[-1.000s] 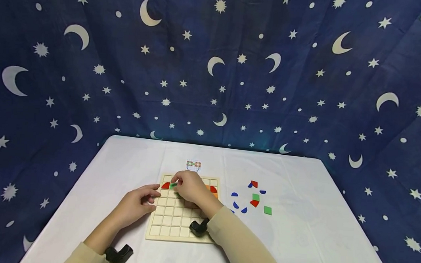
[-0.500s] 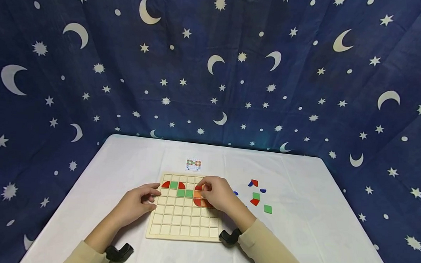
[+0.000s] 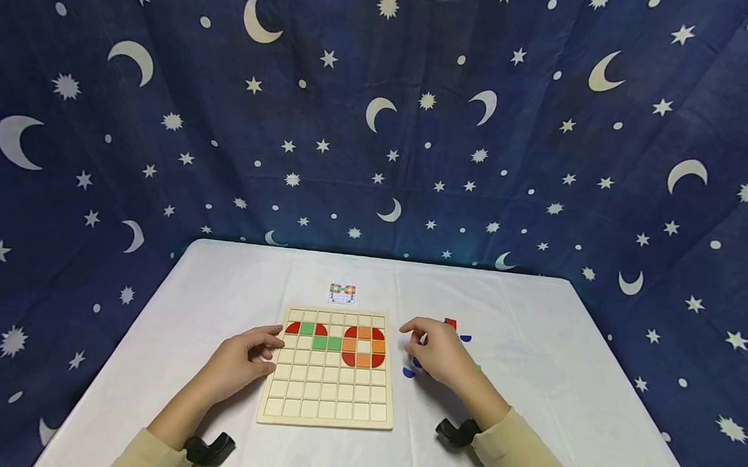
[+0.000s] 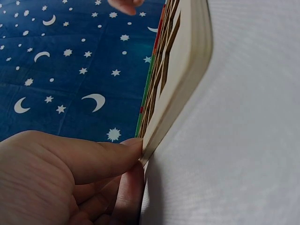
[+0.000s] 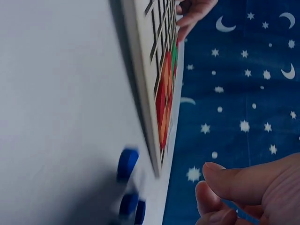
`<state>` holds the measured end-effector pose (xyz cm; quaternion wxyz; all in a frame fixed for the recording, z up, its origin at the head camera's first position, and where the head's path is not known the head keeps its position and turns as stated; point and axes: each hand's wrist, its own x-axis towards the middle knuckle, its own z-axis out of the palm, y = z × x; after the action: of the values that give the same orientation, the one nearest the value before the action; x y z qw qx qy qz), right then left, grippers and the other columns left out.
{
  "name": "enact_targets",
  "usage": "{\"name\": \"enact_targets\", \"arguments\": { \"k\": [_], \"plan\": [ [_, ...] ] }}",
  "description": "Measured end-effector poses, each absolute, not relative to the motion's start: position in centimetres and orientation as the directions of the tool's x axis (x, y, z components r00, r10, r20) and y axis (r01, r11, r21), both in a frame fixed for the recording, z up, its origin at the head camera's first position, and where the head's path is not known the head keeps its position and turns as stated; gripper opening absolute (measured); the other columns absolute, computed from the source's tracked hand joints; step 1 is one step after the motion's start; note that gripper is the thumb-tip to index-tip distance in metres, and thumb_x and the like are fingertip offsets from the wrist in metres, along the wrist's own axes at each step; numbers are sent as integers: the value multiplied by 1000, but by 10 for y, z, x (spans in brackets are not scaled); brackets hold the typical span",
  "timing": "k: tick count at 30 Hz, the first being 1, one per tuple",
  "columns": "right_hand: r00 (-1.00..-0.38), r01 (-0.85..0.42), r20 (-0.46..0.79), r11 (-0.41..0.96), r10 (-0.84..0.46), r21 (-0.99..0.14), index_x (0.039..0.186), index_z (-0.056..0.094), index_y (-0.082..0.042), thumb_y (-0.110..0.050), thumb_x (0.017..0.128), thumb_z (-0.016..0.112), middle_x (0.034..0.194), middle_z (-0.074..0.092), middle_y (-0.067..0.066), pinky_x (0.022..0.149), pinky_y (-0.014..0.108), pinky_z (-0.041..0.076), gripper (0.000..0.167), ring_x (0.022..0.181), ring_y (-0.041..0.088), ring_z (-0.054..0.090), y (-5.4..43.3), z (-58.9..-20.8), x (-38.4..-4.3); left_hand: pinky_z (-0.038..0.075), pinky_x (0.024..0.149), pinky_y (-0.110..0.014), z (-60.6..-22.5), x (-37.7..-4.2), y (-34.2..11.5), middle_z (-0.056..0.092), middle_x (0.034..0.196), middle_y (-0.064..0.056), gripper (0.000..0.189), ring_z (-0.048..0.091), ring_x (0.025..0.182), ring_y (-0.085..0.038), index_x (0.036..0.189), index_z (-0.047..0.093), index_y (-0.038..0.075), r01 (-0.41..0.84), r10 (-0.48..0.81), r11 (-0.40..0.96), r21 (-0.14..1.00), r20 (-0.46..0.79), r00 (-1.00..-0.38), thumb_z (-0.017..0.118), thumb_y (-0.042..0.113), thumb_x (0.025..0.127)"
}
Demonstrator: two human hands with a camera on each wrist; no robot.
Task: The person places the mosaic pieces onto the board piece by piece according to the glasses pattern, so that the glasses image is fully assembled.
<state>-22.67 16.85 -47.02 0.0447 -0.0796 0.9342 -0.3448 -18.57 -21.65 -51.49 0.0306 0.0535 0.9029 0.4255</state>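
The wooden grid board (image 3: 315,391) lies on the table with red quarter-round, green square and orange square (image 3: 364,360) pieces set in its upper rows. My left hand (image 3: 240,360) rests at the board's left edge, thumb and fingertips touching its side; the left wrist view shows the thumb (image 4: 108,159) against the wood. To the right of the board, my right hand (image 3: 444,350) hovers above loose pieces with fingers bent and nothing visible between them. It partly covers those pieces. In the right wrist view, blue half-round pieces (image 5: 127,164) lie below the hand.
A small printed pattern card (image 3: 342,292) lies behind the board. Other loose pieces around my right hand include a red piece (image 3: 450,323) and a blue half-round (image 3: 466,338). A dark star-print cloth (image 3: 378,156) hangs behind the white table (image 3: 531,383).
My right hand has moved right, from the green piece at the board's upper left, across the board, to the loose pieces. The green piece now lies in its cell. My left hand stays put.
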Motion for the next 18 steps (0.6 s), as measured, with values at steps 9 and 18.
{"name": "enact_targets", "arguments": {
  "k": [9,18],
  "plan": [
    [-992,-84,-17,753,-125,-653,119,77,-8,-1,92,78,82,62,1,50,29,49,28,55,15,56,218,-477,-228,47,86,-24,-515,-185,-217,62,158,-3,37,61,98,-12,119,79,18,71,125,616,784,-8,-992,84,3,86],
    [-996,-55,-30,860,-82,-507,117,76,-9,-5,93,77,82,61,0,74,33,46,25,80,19,55,248,-489,-239,47,85,-23,-516,-186,-217,61,158,-4,36,61,98,-13,119,79,18,75,126,619,782,-5,-992,84,4,86]
  ]
}}
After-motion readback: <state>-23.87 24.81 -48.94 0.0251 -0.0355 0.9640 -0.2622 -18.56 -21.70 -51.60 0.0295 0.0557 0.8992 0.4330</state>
